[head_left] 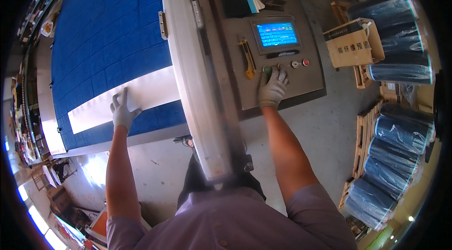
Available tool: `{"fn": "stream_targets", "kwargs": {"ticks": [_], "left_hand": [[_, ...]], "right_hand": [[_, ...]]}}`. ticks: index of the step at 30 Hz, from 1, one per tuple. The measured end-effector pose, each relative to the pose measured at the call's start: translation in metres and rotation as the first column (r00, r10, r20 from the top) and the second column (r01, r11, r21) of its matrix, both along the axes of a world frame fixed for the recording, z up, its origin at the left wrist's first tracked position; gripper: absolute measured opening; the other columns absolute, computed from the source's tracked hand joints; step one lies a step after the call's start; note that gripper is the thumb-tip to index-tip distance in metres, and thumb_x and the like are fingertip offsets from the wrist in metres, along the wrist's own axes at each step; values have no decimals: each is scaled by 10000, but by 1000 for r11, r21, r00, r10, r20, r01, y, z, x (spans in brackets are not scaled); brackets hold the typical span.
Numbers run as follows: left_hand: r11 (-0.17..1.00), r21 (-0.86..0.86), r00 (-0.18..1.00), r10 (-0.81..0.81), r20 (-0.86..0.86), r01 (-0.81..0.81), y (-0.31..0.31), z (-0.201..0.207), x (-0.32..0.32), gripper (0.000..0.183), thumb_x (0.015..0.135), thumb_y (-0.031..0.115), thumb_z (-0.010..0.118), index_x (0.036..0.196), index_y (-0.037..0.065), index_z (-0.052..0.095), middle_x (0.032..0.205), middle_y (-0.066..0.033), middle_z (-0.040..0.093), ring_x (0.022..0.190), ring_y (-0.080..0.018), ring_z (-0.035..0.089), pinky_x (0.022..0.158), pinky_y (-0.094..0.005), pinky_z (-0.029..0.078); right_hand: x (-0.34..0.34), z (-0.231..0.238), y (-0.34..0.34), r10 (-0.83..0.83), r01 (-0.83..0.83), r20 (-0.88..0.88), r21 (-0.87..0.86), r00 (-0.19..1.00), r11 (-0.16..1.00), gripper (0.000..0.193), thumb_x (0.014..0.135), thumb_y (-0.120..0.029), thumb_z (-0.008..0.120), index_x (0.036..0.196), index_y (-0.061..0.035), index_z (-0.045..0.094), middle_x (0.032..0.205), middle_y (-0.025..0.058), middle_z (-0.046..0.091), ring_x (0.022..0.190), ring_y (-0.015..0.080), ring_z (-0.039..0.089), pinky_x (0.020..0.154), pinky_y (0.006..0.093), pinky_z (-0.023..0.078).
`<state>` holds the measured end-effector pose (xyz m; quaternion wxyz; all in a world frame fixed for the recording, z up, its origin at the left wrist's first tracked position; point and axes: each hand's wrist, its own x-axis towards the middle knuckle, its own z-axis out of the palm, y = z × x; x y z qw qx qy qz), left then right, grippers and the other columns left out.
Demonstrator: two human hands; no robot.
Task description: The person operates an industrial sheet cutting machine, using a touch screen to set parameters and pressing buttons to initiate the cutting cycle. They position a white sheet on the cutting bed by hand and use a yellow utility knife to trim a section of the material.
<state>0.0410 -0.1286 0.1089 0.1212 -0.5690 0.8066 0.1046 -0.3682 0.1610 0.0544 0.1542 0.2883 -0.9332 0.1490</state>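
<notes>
My left hand [124, 112], in a pale work glove, rests on a long white strip [153, 87] with fingers apart and nothing gripped. The strip lies slantwise on a blue-covered machine bed [113, 19], its right end reaching the long metal beam [193, 80]. On the right, my right hand [273, 89], also gloved, is over the near part of a control panel [308, 80]. Its fingers reach forward, the fingertips at the green button [267, 69]; whether they press it I cannot tell. A lit touchscreen [277, 34] sits just beyond.
A yellow utility knife [248, 59], a black marker [282, 54] and a dark notebook [237, 2] lie on the panel. Right of it, a cardboard box [353, 45] and several film-wrapped black rolls [400, 132] rest on wooden pallets [361, 139].
</notes>
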Motion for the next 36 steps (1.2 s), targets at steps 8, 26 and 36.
{"fn": "stream_targets", "kwargs": {"ticks": [8,26,36], "left_hand": [[1000,3,999,13,51,-13,1,8,-10,1017,679,282,872,1516,329,295,1490,-128,303,1298,-420,393,1012,-492,498],[997,3,993,77,86,-78,1,13,-7,997,676,374,866,1499,396,303,1537,-103,286,1363,-448,343,992,-522,518],[997,18,994,74,84,-76,1,14,-5,1012,675,374,866,1510,385,294,1544,-112,277,1372,-434,336,999,-519,519]], "right_hand": [[0,6,2,1,-1,9,-4,1000,1000,410,945,-340,572,1226,-42,549,1358,155,498,1207,387,488,985,500,408],[10,5,5,-70,69,-13,-20,997,997,450,943,-394,556,1286,-102,541,1346,186,498,1159,426,516,967,505,422],[98,26,-78,632,-642,197,-15,750,767,379,857,-63,565,1229,-111,622,1339,87,557,1105,294,565,927,426,449]]}}
